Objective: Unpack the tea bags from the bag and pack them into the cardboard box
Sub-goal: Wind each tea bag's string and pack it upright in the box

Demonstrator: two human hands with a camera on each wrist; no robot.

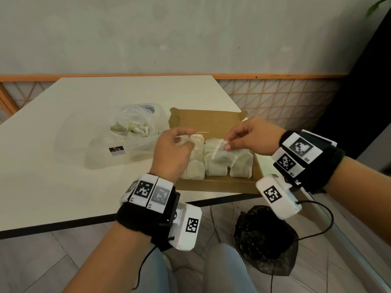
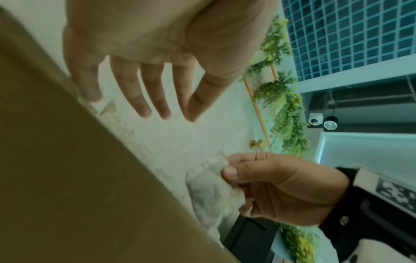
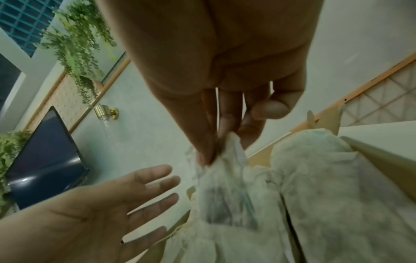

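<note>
An open cardboard box (image 1: 213,185) sits near the front right corner of the white table (image 1: 84,98). Several tea bags (image 1: 218,168) lie packed in rows inside it. My right hand (image 1: 245,136) pinches the top of one tea bag (image 1: 221,148) over the middle of the box; the pinch also shows in the right wrist view on the tea bag (image 3: 227,178). My left hand (image 1: 175,151) hovers over the box's left side with its fingers (image 2: 155,99) straight and holding nothing. A clear plastic bag (image 1: 127,132) lies left of the box with more tea bags (image 1: 135,127) in it.
A black bag (image 1: 266,240) sits on the floor below the table's front right corner. Cables hang from both wrist cameras. A wall and an orange lattice panel (image 1: 275,98) stand behind the table. The table's front edge (image 1: 63,225) runs close to my knees.
</note>
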